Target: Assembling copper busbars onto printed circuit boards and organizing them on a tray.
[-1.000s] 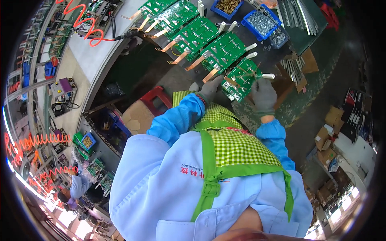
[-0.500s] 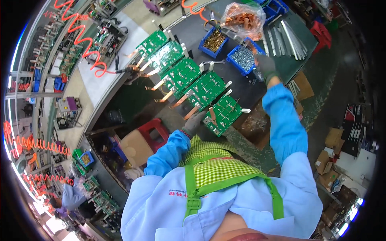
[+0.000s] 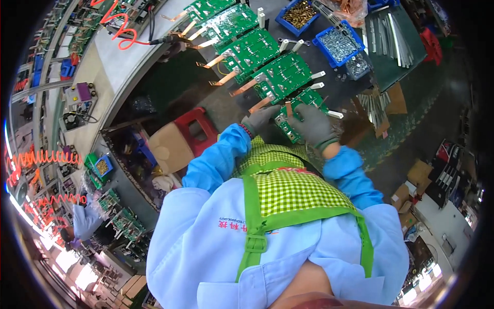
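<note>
Green board point(image 3: 284, 123), bench's point(image 3: 315, 63) near edge: your right hand point(image 3: 314, 125) returned from silver-parts bin point(image 3: 325, 54), rejoining left hand point(image 3: 259, 120); couldn't tell either grip.

head | left fisheye, head-worn | faces down | jacket point(image 3: 206, 244) near, hands point(image 3: 314, 126) farther

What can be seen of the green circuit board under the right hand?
The green circuit board slants at the near end of a row of similar boards. Silvery, metallic spots dot its face; a coppery strip shows on its left part, and two white posts jut from its right side. The right hand covers its middle; the left hand is beside its left edge, contact unclear.
</note>
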A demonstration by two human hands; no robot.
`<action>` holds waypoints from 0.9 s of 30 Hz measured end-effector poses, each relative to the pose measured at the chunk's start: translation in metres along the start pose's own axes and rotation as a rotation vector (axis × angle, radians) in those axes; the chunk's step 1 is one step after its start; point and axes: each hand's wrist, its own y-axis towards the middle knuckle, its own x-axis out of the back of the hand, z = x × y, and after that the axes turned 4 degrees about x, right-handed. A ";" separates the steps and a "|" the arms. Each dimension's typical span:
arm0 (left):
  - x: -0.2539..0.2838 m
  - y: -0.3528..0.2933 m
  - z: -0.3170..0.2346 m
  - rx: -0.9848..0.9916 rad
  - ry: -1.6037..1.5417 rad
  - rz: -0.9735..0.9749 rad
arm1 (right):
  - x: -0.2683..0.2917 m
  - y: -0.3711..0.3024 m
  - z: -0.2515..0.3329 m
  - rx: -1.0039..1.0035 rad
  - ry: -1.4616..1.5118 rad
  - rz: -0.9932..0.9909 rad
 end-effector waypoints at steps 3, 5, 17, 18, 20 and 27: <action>0.013 0.016 0.039 -0.343 0.221 0.118 | -0.047 -0.005 0.003 -0.285 -0.187 -0.094; 0.033 0.001 0.055 -0.364 0.852 0.156 | -0.059 -0.007 0.001 -0.322 -0.243 -0.144; 0.059 -0.053 0.012 0.374 -1.250 0.079 | -0.022 -0.032 0.023 -0.278 0.174 -0.141; 0.056 -0.051 0.008 0.374 -1.254 0.087 | -0.024 -0.038 0.029 -0.295 0.166 -0.103; 0.049 -0.047 0.004 0.366 -1.134 0.128 | -0.030 -0.044 0.043 -0.292 0.170 -0.100; 0.033 -0.022 0.029 0.092 -0.618 0.190 | -0.052 -0.055 0.064 -0.336 0.197 -0.139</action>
